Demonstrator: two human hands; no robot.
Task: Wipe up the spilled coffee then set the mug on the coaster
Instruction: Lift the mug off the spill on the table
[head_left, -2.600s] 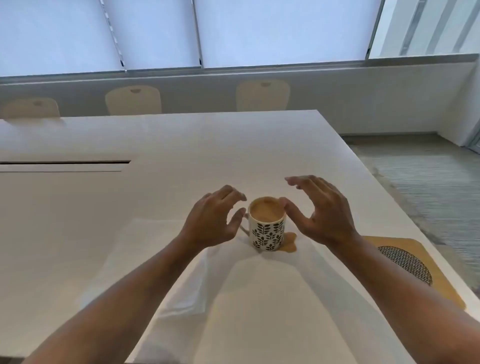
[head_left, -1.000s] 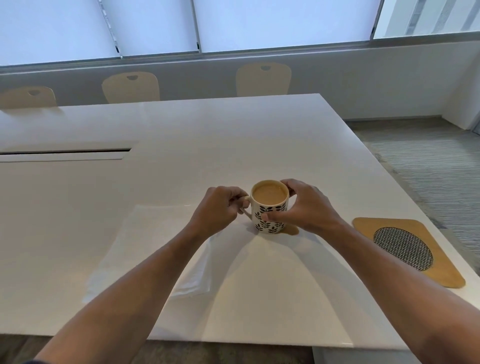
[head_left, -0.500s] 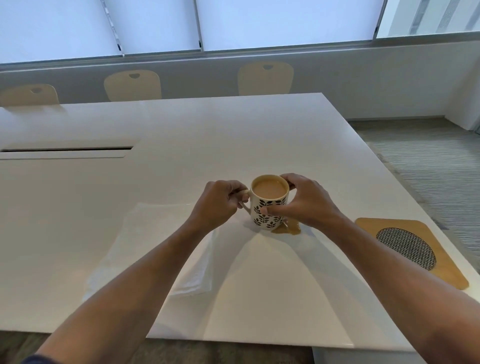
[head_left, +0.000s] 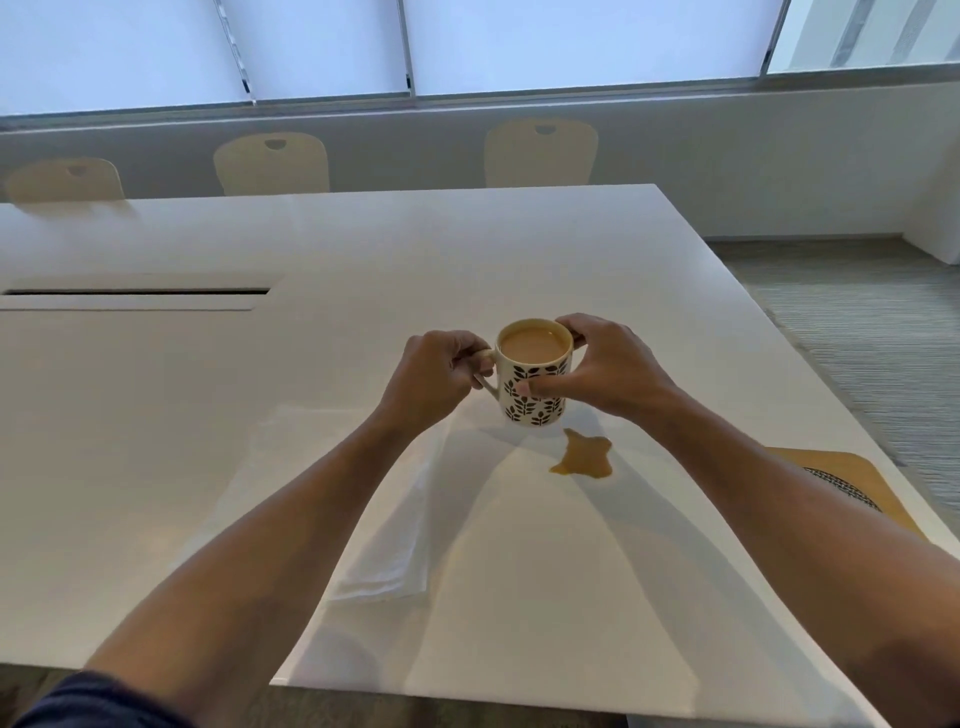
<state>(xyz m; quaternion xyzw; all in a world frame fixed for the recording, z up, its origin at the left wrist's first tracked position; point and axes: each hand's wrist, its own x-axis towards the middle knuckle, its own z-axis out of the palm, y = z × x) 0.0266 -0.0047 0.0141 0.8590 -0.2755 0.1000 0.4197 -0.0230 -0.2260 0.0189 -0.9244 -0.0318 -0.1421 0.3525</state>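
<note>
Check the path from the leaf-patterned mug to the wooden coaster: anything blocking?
Nothing stands on the white table between the leaf-patterned ceramic mug and the tan wooden coaster. Only the person's right forearm overlaps the coaster.

coaster (head_left: 852, 470) half hidden behind right forearm, cloth (head_left: 400, 545) partly under left forearm

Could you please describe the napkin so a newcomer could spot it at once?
On the white table, look under the left forearm. The napkin lies flat there, left of the coffee spill. It is white, folded and nearly blends into the tabletop.
</note>
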